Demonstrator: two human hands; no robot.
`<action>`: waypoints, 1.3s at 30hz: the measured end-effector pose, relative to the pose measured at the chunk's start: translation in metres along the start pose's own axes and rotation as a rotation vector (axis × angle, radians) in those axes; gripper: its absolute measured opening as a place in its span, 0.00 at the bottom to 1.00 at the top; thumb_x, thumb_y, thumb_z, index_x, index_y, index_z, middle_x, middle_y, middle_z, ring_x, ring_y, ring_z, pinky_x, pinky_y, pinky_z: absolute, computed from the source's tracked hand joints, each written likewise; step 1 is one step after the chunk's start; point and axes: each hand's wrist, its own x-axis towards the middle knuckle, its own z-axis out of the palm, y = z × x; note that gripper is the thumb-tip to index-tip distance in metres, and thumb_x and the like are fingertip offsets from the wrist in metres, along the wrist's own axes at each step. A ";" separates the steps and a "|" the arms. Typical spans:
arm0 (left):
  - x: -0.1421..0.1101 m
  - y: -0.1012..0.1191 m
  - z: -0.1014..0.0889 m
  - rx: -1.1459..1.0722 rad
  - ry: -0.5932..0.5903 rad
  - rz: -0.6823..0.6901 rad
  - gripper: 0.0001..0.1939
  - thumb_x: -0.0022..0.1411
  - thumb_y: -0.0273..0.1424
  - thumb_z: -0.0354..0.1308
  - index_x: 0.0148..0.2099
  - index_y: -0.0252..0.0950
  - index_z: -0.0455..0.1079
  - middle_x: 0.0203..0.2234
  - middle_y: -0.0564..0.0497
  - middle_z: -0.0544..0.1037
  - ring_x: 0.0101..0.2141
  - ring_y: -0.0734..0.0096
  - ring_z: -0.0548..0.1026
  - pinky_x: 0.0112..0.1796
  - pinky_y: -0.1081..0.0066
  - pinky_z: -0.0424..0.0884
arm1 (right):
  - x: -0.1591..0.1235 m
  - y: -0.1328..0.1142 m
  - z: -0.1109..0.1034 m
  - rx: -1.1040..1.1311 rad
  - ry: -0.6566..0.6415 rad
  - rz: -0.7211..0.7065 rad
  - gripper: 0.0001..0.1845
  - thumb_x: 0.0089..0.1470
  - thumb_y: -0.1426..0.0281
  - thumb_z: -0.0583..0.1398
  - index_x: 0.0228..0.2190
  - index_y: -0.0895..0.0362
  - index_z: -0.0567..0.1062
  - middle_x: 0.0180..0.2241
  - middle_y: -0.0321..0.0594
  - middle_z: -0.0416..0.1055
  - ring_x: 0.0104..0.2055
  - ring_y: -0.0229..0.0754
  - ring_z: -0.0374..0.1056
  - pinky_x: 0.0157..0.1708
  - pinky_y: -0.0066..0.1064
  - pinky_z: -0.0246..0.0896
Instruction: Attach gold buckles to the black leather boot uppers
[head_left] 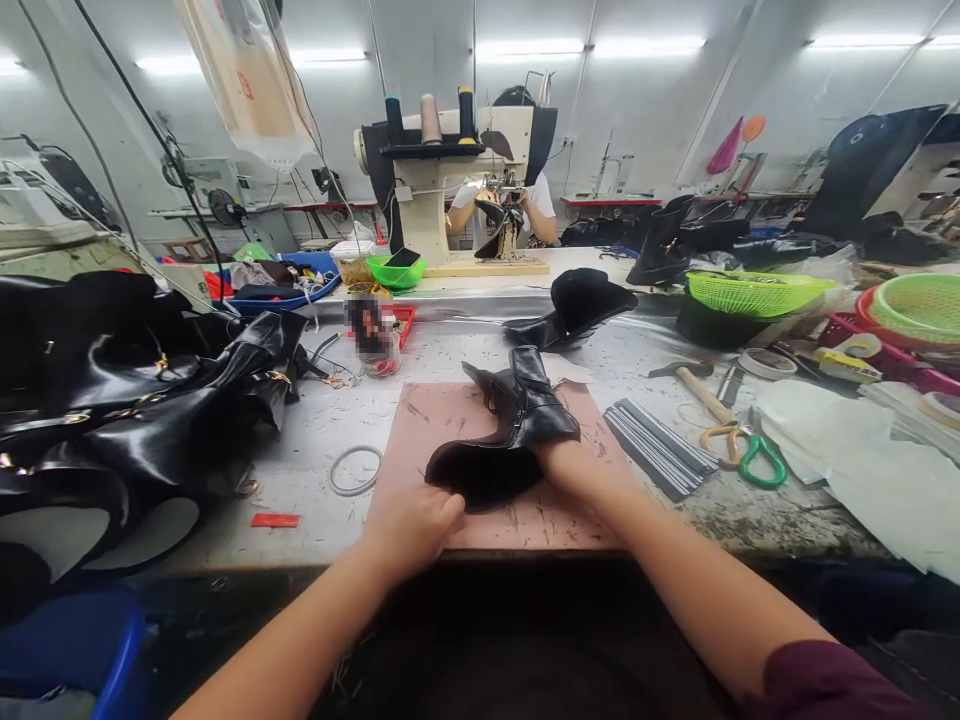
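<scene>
A black leather boot upper (536,400) with a strap lies over the pink board (607,525) in front of me. Its wide dark opening faces my side. My left hand (412,520) is closed on the near left edge of this opening, thumb on top. My right hand (566,465) reaches into the upper from the right, and the leather hides its fingers. Just beyond, another black boot upper (577,305) rests on the bench.
Black boot uppers (142,390) are heaped at left. Right of the board lie grey strips (660,450), a hammer (705,392) and green-handled scissors (763,462). A grey ring (355,470) is at left. A person works behind the sewing machine (420,190).
</scene>
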 end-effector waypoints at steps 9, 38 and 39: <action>0.067 0.036 0.006 -0.014 0.069 -0.041 0.15 0.60 0.25 0.47 0.46 0.23 0.68 0.40 0.32 0.75 0.42 0.50 0.73 0.38 0.57 0.69 | -0.018 0.031 0.016 -0.126 -0.203 -0.359 0.27 0.45 0.85 0.51 0.43 0.53 0.75 0.47 0.40 0.71 0.51 0.46 0.65 0.53 0.42 0.58; 0.019 -0.014 0.027 -1.041 0.423 -0.609 0.25 0.49 0.26 0.58 0.51 0.36 0.60 0.42 0.48 0.74 0.43 0.62 0.72 0.46 0.59 0.68 | -0.040 -0.057 0.001 -0.326 0.349 -0.615 0.15 0.51 0.82 0.50 0.35 0.56 0.72 0.43 0.47 0.71 0.49 0.47 0.64 0.50 0.46 0.56; 0.021 -0.011 0.025 -1.033 0.432 -0.590 0.23 0.49 0.25 0.57 0.50 0.36 0.62 0.42 0.49 0.75 0.44 0.62 0.72 0.47 0.59 0.67 | -0.030 -0.056 -0.005 -0.399 0.294 -0.592 0.15 0.52 0.82 0.49 0.32 0.56 0.72 0.43 0.46 0.72 0.48 0.46 0.65 0.50 0.45 0.55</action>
